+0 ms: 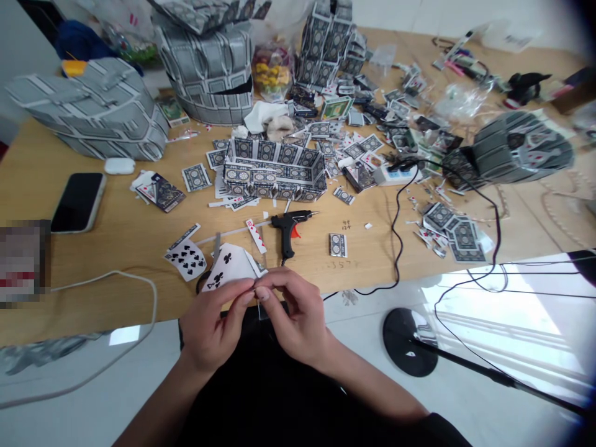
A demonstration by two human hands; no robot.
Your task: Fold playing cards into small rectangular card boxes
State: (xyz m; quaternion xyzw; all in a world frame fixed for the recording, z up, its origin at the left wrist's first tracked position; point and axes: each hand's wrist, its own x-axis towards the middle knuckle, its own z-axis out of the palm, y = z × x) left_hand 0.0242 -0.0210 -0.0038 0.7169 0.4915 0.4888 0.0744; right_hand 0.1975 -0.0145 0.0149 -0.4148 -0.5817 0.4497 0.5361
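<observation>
My left hand (215,321) and my right hand (298,318) meet at the table's front edge, thumbs and forefingers pinched together. What they pinch is mostly hidden; a thin pale sliver shows below the fingertips. Just beyond my left hand lies a four of clubs card (230,264), with dark scissor-like handles partly under it. A bent ten of spades card (187,261) rests to its left. Farther in are a narrow cut card strip (256,236) and a black glue gun (287,231) with an orange trigger. A small folded card piece (338,245) sits to the right.
An open box made of cards (274,189) stands mid-table amid loose cards. Woven card baskets (205,81) line the back left. A phone (78,202) lies left. A power strip (398,175) trails black cables over the front edge. A round black stand base (410,341) is on the floor.
</observation>
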